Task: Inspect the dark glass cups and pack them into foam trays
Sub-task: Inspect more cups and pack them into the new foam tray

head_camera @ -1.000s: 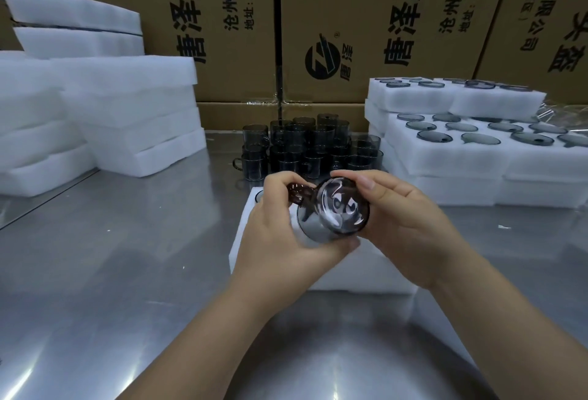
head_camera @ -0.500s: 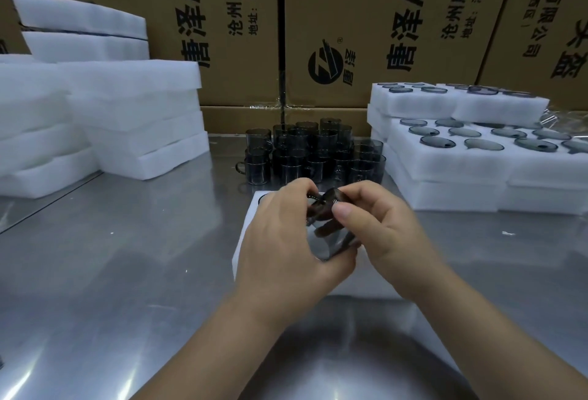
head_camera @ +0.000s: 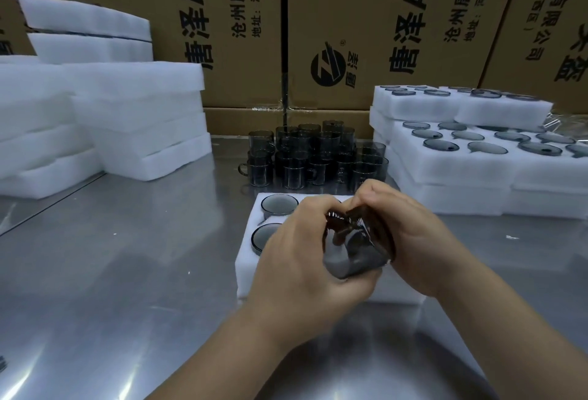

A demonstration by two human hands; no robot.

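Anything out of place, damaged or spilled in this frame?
Nothing stands out. The left hand and right hand hold one dark glass cup tilted over the foam tray, where seated cups sit level. The loose cups behind stand upright, and the filled trays are stacked flat. No chips or spills show.

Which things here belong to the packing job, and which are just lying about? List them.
Job: dark glass cup in left hand and right hand; foam tray beneath; loose cups; filled trays.
Lying about: cardboard boxes; plain foam stacks; steel table.
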